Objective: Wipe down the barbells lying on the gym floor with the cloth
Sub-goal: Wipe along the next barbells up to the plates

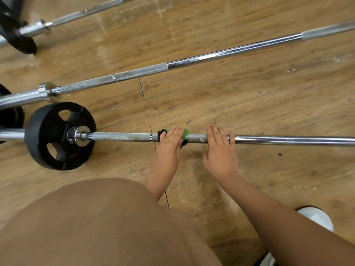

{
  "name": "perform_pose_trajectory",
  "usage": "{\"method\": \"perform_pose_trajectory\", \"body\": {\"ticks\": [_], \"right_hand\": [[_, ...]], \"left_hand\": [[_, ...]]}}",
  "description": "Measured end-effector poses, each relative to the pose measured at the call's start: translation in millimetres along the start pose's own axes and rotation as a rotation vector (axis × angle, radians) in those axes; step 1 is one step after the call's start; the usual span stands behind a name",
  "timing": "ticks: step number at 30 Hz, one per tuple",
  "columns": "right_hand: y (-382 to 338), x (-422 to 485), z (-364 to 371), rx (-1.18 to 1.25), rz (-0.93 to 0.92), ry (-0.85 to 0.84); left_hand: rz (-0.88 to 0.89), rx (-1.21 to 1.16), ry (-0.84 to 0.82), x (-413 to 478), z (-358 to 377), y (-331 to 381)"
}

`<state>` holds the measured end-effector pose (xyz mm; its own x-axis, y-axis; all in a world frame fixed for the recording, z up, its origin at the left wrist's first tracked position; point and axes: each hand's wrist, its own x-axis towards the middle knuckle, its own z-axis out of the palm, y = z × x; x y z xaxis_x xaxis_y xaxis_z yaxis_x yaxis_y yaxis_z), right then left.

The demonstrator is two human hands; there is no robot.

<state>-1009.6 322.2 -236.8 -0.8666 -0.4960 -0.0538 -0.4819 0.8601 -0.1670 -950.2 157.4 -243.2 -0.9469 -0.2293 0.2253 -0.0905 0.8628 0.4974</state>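
Observation:
The nearest barbell (pixel 119 136) lies across the wooden floor from left to right, with a black weight plate (pixel 48 135) on its left sleeve. My left hand (pixel 170 143) grips a green and black cloth (pixel 184 133) wrapped around the knurled part of this bar. My right hand (pixel 221 148) lies flat over the bar just to the right, fingers straight and pointing away from me. A second barbell (pixel 211 56) runs diagonally behind it. A third barbell (pixel 76 16) lies at the top left.
Black plates (pixel 17 39) sit at the far left on the other bars. My brown-clad knee (pixel 96 223) fills the lower left. A white shoe (pixel 317 217) shows at the lower right. Bare wooden floor (pixel 249 96) lies between the bars.

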Motion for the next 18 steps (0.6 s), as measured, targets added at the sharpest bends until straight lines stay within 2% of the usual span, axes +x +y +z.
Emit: {"method": "perform_pose_trajectory", "body": {"ticks": [6,8,10,12,16,18], "right_hand": [[0.7,6.8,-2.3,-0.012,0.005,-0.008],[2.0,8.6,-2.3,0.0,-0.004,-0.014],[4.4,9.8,-2.1,0.01,-0.015,-0.015],[5.2,10.3,-2.7,0.017,-0.015,-0.015],[1.8,9.7,-2.6,0.041,-0.006,0.0],[1.7,9.8,-2.4,0.054,-0.01,0.008]], "left_hand": [[0.191,0.047,-0.085,12.3,-1.1,-0.3],[0.098,-0.027,-0.023,13.7,-13.4,-12.9],[-0.09,-0.095,0.089,13.1,-20.9,-28.2],[-0.173,-0.081,0.08,13.0,-18.2,-26.1],[0.072,-0.011,-0.076,9.1,7.8,9.3],[0.101,-0.01,-0.088,8.1,10.7,13.4]]}}
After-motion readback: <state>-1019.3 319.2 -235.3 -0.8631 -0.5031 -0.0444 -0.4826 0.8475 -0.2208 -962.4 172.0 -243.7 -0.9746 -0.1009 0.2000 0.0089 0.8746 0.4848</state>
